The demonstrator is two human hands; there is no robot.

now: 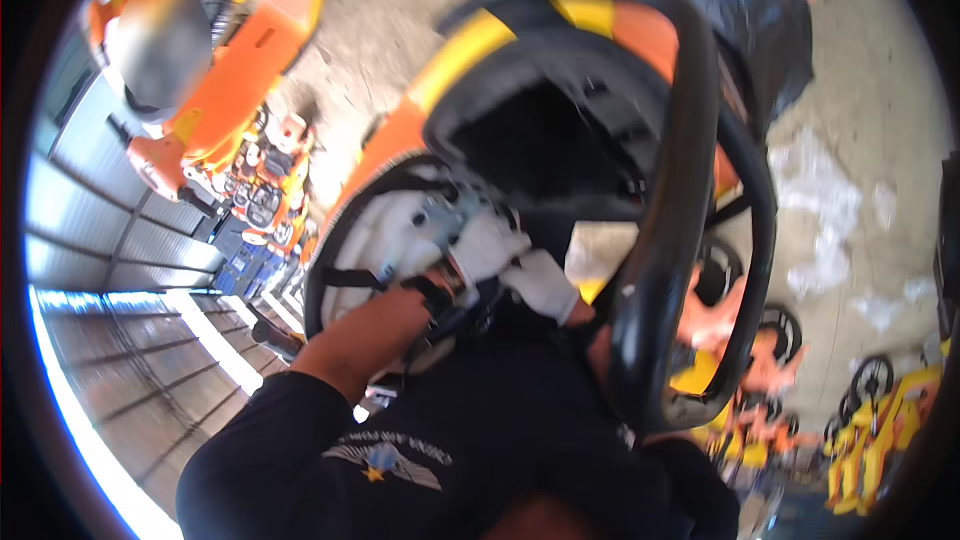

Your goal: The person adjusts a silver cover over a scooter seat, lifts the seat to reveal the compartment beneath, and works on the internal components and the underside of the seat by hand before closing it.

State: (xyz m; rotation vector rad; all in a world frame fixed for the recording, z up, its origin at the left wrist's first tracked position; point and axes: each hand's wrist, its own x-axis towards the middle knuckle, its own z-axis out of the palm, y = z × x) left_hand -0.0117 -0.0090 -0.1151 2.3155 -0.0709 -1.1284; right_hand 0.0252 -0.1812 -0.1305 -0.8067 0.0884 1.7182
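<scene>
My left hand (485,245), in a white glove, reaches into a black-rimmed compartment of an orange and yellow vehicle (453,68), over a white moulded part (385,225) and a metal bracket (440,218). Its fingers are curled; what they grip is hidden. My right hand (540,283), also gloved, is just to its right, fingertips touching or very near the left glove, fingers bent on something too hidden to name. A dark hollow (540,140) with a padded black rim lies beyond both hands. A thick black tubular frame (675,190) arches up along my right.
Orange and yellow vehicle bodies (240,60) stand at the upper left, with several more behind and at the lower right (860,440). A black covered bulk (760,40) is beyond the frame. Clear plastic sheeting (820,200) lies on the concrete floor (880,90) at the right.
</scene>
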